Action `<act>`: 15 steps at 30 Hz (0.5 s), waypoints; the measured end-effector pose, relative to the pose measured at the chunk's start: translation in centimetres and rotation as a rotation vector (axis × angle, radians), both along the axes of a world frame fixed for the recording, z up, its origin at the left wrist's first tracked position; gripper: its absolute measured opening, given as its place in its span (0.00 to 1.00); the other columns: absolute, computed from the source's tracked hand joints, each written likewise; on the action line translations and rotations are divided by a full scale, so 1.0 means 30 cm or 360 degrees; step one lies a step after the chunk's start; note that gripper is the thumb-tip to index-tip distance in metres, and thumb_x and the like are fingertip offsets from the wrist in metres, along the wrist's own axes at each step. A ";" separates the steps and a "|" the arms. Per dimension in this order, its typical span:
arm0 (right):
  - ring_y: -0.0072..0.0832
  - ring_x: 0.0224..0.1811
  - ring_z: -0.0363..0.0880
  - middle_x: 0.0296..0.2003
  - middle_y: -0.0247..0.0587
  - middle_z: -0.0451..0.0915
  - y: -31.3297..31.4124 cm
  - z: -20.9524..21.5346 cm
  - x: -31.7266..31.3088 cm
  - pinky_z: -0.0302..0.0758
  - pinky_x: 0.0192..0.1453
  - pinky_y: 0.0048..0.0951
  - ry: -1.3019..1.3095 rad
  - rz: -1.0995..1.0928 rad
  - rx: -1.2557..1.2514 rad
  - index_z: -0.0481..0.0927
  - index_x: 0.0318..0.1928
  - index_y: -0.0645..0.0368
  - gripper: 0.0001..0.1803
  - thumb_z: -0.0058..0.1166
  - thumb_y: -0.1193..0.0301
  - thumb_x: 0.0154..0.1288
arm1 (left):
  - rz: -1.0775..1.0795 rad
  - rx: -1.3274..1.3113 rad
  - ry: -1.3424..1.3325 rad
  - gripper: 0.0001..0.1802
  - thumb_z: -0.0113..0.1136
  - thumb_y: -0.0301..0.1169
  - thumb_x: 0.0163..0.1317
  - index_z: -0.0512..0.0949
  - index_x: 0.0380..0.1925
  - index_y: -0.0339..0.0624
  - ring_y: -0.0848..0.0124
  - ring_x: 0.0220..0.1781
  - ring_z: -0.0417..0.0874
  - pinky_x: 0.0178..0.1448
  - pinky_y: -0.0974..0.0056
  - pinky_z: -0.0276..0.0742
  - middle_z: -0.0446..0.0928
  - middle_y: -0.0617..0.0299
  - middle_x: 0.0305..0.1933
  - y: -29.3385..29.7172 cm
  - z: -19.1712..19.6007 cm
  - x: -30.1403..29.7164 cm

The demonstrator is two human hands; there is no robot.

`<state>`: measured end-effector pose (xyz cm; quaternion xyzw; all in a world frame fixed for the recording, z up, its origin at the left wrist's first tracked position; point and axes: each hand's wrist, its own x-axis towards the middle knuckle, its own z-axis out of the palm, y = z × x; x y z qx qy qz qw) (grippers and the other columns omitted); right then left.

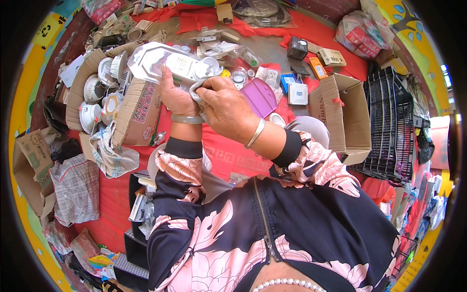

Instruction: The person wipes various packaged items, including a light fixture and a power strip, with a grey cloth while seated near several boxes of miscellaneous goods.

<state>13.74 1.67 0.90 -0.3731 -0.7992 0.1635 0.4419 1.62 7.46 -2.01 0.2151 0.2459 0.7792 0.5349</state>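
A clear plastic package (181, 63) with a white item inside is held up before the person, its long axis slanting gently down from left to right, broad end pointing left. The left hand (177, 100) is clamped on its lower edge; the right hand (226, 104) pinches a pale cloth (195, 91) at its lower right. Beyond: a purple tray (259, 96), and on the left a cardboard box (141, 114) of round white fixtures (92, 90).

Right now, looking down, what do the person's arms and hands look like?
The bare left hand has a pale bangle at its wrist; the bare right hand has a silvery bangle. The jacket sleeves are dark with pink flowers and black cuffs.
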 end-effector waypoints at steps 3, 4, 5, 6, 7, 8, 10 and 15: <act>0.49 0.42 0.72 0.38 0.52 0.75 0.000 -0.017 -0.012 0.69 0.47 0.41 0.0080 -0.0051 -0.0016 0.79 0.39 0.66 0.12 0.51 0.78 0.52 | 0.0162 0.0060 0.0250 0.22 0.43 0.40 0.68 0.67 0.50 0.30 0.60 0.46 0.79 0.49 0.57 0.78 0.74 0.50 0.48 -0.014 0.029 0.013; 0.49 0.42 0.72 0.38 0.51 0.75 0.001 -0.019 -0.015 0.69 0.47 0.41 0.0098 -0.0073 -0.0024 0.78 0.39 0.66 0.12 0.51 0.78 0.53 | 0.0233 0.0078 0.0348 0.22 0.43 0.39 0.68 0.67 0.50 0.30 0.60 0.45 0.80 0.48 0.57 0.78 0.74 0.49 0.48 -0.022 0.049 0.022; 0.49 0.42 0.72 0.37 0.51 0.75 0.002 -0.019 -0.017 0.69 0.47 0.41 0.0068 -0.0076 -0.0013 0.78 0.39 0.66 0.12 0.51 0.78 0.53 | 0.0263 0.0066 0.0337 0.22 0.43 0.39 0.67 0.67 0.50 0.30 0.59 0.45 0.80 0.48 0.56 0.78 0.74 0.49 0.48 -0.029 0.064 0.030; 0.48 0.42 0.71 0.37 0.50 0.75 0.002 -0.019 -0.018 0.69 0.47 0.41 0.0038 -0.0080 -0.0002 0.78 0.39 0.66 0.12 0.51 0.78 0.52 | 0.0292 0.0054 0.0326 0.22 0.43 0.39 0.67 0.67 0.50 0.30 0.59 0.45 0.79 0.48 0.56 0.78 0.74 0.49 0.48 -0.035 0.077 0.038; 0.48 0.42 0.71 0.37 0.50 0.75 0.006 -0.016 -0.016 0.69 0.47 0.40 0.0010 -0.0088 0.0013 0.78 0.40 0.66 0.12 0.50 0.78 0.52 | 0.0319 0.0047 0.0316 0.21 0.42 0.39 0.67 0.67 0.50 0.30 0.58 0.45 0.79 0.49 0.56 0.78 0.74 0.49 0.48 -0.037 0.084 0.043; 0.48 0.42 0.71 0.37 0.49 0.75 0.007 -0.012 -0.012 0.69 0.47 0.40 -0.0055 -0.0081 0.0024 0.78 0.39 0.65 0.12 0.51 0.78 0.52 | 0.0270 0.0002 0.0256 0.21 0.42 0.38 0.67 0.67 0.51 0.30 0.58 0.46 0.79 0.49 0.56 0.78 0.74 0.49 0.48 -0.039 0.083 0.042; 0.47 0.42 0.71 0.37 0.48 0.75 0.004 -0.003 -0.003 0.70 0.47 0.40 -0.0182 -0.0066 0.0044 0.78 0.39 0.65 0.12 0.51 0.78 0.51 | 0.0173 -0.0091 0.0140 0.21 0.42 0.38 0.67 0.67 0.51 0.31 0.57 0.47 0.79 0.50 0.55 0.77 0.73 0.49 0.48 -0.043 0.077 0.031; 0.46 0.41 0.71 0.35 0.47 0.75 0.015 -0.018 0.029 0.71 0.46 0.38 -0.0385 -0.0058 0.0083 0.78 0.35 0.63 0.10 0.51 0.78 0.48 | 0.0237 -0.0118 0.0009 0.20 0.43 0.39 0.66 0.71 0.48 0.33 0.59 0.49 0.78 0.54 0.54 0.74 0.75 0.53 0.48 -0.040 0.095 0.017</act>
